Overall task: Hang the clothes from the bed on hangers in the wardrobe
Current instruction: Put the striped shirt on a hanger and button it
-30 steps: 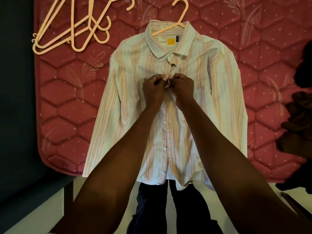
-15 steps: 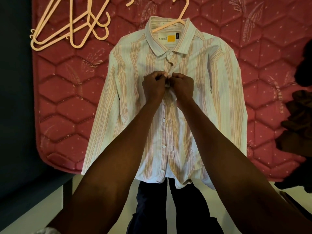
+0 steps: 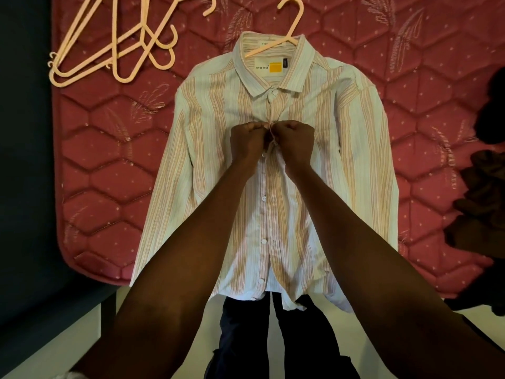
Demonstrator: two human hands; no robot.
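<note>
Lying flat and face up on a quilted pink mattress [image 3: 109,173] with a stitched hexagon pattern: a long-sleeved cotton shirt [image 3: 213,149] striped in pale blue, white and peach, collar toward the far edge, hem hanging over the near edge. Threaded inside the collar, a pale pink plastic hanger [image 3: 293,21], hook curling out past the neckband onto the mattress. Sewn inside the neck, a white label with a yellow square. Fastened already at the collar, the top button.

Meeting at the front placket just below the collar, both hands, knuckles up. Curled tight on the left edge of the placket, the left hand [image 3: 247,142], fingertips pinching the fabric. Curled likewise on the right edge, the right hand [image 3: 296,142], pinching cloth at the same spot, the two nearly touching. Hidden between the fingers, whatever button or hole sits there. Running down the placket below the hands, a row of small white buttons.

Heaped loosely at the mattress's far left corner, a pile of empty pale pink plastic hangers [image 3: 109,50], well apart from the shirt. Bunched at the right edge, dark brown and black clothes [image 3: 483,203]. Showing below the hem, dark trouser legs over a pale floor.
</note>
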